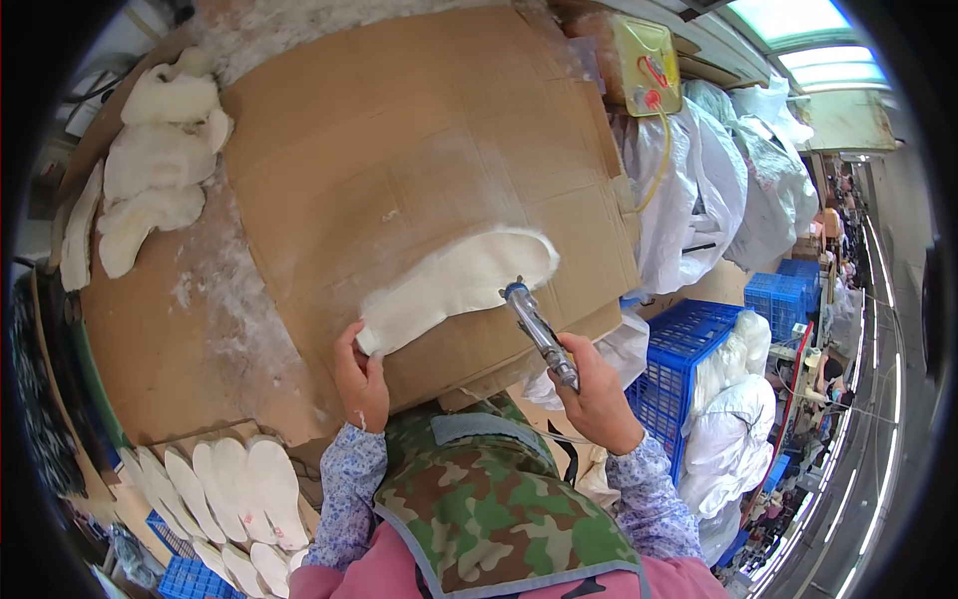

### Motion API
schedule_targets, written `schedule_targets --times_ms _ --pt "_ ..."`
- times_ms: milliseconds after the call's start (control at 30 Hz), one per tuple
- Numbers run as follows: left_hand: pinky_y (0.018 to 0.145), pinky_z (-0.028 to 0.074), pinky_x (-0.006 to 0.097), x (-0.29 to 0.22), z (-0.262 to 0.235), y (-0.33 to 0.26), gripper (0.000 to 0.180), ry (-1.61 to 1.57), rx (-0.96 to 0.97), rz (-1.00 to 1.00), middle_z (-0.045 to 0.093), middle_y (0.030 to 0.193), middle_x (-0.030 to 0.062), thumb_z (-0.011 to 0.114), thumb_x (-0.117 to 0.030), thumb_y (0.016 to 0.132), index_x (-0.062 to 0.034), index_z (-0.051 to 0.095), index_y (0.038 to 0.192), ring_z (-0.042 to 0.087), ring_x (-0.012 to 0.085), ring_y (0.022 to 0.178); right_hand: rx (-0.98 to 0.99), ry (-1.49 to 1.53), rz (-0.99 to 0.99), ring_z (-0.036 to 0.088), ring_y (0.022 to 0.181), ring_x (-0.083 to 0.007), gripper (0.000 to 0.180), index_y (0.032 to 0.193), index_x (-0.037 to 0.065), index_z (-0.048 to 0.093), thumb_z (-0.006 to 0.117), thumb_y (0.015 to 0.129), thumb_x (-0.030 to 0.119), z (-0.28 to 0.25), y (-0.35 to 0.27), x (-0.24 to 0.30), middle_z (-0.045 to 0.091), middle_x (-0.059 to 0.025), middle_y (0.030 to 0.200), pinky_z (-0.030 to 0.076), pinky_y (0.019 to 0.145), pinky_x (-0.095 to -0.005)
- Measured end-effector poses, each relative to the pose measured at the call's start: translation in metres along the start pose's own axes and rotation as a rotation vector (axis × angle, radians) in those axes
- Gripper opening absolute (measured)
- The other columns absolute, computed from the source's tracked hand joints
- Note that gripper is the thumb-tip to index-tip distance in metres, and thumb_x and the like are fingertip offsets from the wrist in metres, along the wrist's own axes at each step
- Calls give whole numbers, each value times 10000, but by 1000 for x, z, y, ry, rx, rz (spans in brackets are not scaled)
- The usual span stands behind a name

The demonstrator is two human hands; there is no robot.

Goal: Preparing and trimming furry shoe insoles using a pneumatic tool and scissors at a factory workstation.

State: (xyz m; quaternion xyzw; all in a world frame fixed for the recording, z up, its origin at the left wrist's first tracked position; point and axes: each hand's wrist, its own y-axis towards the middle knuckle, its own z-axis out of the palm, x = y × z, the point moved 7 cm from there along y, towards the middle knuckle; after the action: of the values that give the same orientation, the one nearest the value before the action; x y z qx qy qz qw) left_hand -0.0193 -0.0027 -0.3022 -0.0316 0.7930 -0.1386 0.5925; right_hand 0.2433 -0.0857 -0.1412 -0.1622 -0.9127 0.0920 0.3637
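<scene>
A white insole-shaped piece (449, 282) lies slantwise on a brown cardboard sheet (399, 150). My left hand (361, 377) pinches its near left end between thumb and fingers. In my right hand (599, 397) is a metal spray gun (540, 336), fingers wrapped around its handle. The gun's blue-ringed nozzle end is over the right part of the piece, close to its near edge; whether it touches cannot be made out. A thin hose runs from the gun toward my apron.
Fluffy white pieces (160, 150) are heaped at the far left. Several pale insoles (235, 489) lie in rows at the near left. A yellowish plastic container (647, 65) with a hose stands far right. White sacks (689, 190) and a blue crate (689, 349) line the right side.
</scene>
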Motion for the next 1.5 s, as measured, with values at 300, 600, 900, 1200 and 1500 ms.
schedule_targets --times_ms 300,600,900,1200,1500 --pt "788 439 256 -5 5 4 451 -72 -30 23 538 1039 63 509 81 836 -37 468 1269 527 137 887 -57 -15 27 564 953 -419 475 1209 -18 429 578 759 -45 -13 0 -23 547 -235 1056 471 773 -433" --pt "823 444 268 0 6 5 469 -61 -9 6 543 1105 85 498 80 843 -37 445 1294 542 151 941 -166 -15 38 573 854 -367 348 1162 -5 476 593 835 15 -17 -6 -34 565 -203 946 451 731 -392" --pt "806 449 276 -5 5 5 462 -23 -12 47 539 1125 95 504 67 844 -29 448 1292 544 163 928 -132 -13 91 586 873 -389 384 1183 1 472 593 818 -1 -9 -14 -35 575 -219 971 463 750 -393" --pt "759 440 258 -5 4 6 459 -5 -19 64 547 1045 68 514 62 843 -36 455 1288 523 135 854 39 9 -45 575 917 -425 504 1210 3 422 524 726 -93 10 -18 4 531 -230 1059 484 739 -440" --pt "771 440 259 -2 6 3 464 -15 -25 -5 555 1045 68 519 61 843 -41 456 1291 529 139 862 -14 -23 4 575 918 -415 485 1206 1 432 540 741 -81 -9 -14 -30 543 -217 1033 479 740 -442"
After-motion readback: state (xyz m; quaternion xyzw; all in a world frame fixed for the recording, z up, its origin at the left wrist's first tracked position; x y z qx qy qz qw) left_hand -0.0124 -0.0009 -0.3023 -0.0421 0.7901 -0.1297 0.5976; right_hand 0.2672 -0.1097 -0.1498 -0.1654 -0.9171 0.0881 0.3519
